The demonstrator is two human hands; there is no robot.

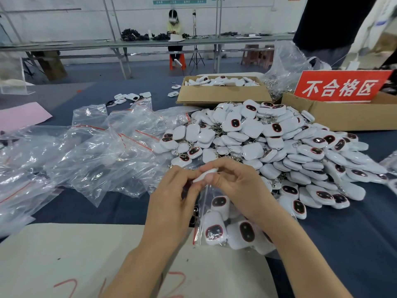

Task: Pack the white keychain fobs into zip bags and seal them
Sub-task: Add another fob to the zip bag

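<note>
Far from done: pinching white plastic keychain fob (205, 174) with left hand (171, 190) and right hand (235, 186) over unsealed clear zip bag (203, 214), unpacked heap (279, 147) at one o'clock.

A dark blue surface (343, 244) carries a beige sheet (75, 254) with red handwritten marks at its near edge and a pink sheet (19, 117) at its left edge. A cardboard box (221, 94) stands toward the far edge. A second cardboard box (343, 117) at the right edge holds a red sign (341, 87) with white characters. Beyond the surface, a seated person (174, 26) wearing a headset faces a long bench (86, 45). A tripod (196, 54) stands just beside.
</note>
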